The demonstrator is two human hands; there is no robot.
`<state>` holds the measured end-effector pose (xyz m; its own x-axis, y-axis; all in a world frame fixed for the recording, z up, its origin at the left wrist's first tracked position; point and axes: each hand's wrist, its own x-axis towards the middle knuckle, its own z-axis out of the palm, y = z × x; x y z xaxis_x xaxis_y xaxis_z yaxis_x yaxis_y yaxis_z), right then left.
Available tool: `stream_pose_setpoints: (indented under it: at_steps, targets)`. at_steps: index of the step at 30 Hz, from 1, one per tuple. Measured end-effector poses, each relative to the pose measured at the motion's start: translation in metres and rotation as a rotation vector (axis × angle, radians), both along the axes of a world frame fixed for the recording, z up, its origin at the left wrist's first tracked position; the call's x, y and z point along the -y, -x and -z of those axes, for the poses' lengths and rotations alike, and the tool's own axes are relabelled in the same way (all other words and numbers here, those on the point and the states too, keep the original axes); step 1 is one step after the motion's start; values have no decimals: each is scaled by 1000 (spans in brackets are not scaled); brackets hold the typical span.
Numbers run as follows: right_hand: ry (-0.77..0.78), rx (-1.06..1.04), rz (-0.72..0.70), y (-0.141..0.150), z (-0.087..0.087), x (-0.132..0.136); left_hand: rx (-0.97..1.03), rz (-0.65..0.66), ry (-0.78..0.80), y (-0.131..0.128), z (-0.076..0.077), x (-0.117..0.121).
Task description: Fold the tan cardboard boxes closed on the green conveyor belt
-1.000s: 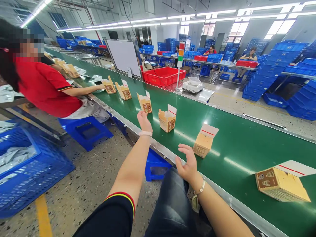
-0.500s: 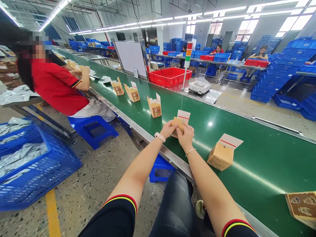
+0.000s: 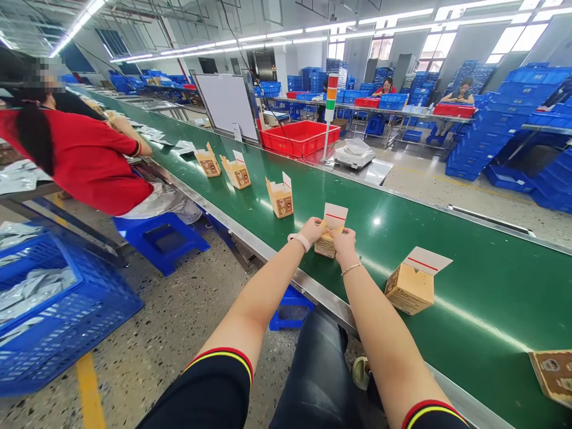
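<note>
On the green conveyor belt (image 3: 482,280) in front of me stands a small brown cardboard box (image 3: 325,246). Its white lid flap (image 3: 336,215), marked with a red strip, sticks up at the back. My left hand (image 3: 311,231) grips the box's top from the left, fingers closed on the flaps. From the right my right hand (image 3: 345,243) pinches the same top edge, thumb and fingers bent. The hands nearly meet over the box and hide part of its top. Closest on the right is another box (image 3: 410,289), its top folded in and white flap raised.
Left along the belt stand open-topped boxes (image 3: 282,202) and silver pouches (image 3: 184,147). At the right edge lies a brown box (image 3: 554,375). A co-worker in red (image 3: 89,155) sits at left by a blue crate (image 3: 107,298). Across the belt are a red bin (image 3: 292,140) and scale (image 3: 354,155).
My hands have come down slightly on the box, and the tan flap that stood up between my fingers is now lower. The box to the right has shifted a little further right in view.
</note>
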<state>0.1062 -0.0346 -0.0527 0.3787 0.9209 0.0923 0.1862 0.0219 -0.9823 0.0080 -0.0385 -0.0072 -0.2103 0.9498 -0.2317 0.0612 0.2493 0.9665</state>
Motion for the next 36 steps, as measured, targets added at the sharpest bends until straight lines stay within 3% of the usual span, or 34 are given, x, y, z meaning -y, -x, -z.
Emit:
stream_pose_setpoints:
  at_steps: [4, 8, 10, 11, 14, 17, 20, 24, 27, 31, 36]
  targets:
    - [38, -28, 50, -9, -26, 22, -10, -44, -38, -10, -6, 9]
    - [-200, -60, -22, -28, -63, 83, -10, -138, -225, -14, -26, 53]
    - [-538, -227, -136, -40, -82, 121, -12, -124, -385, -17, -40, 90]
    - [-645, -277, -155, -47, -91, 139, -27, -68, -542, -20, -48, 110]
    - [-784, -334, -243, -63, -116, 180, -120, 162, -948, -33, -73, 163]
    - [-812, -354, -310, -75, -131, 201, -227, 251, -1230, -49, -93, 192]
    - [-782, -368, -337, -82, -137, 213, -337, 246, -1376, -60, -102, 199]
    - [-688, -375, -379, -93, -139, 226, -480, 295, -1428, -61, -107, 200]
    - [-553, -453, -506, -107, -141, 236, -596, 379, -1469, -56, -107, 203]
    - [-220, -583, -713, -129, -135, 250, -712, 502, -1479, -54, -94, 210]
    - [31, -673, -712, -147, -109, 270, -611, 700, -1336, -67, -60, 220]
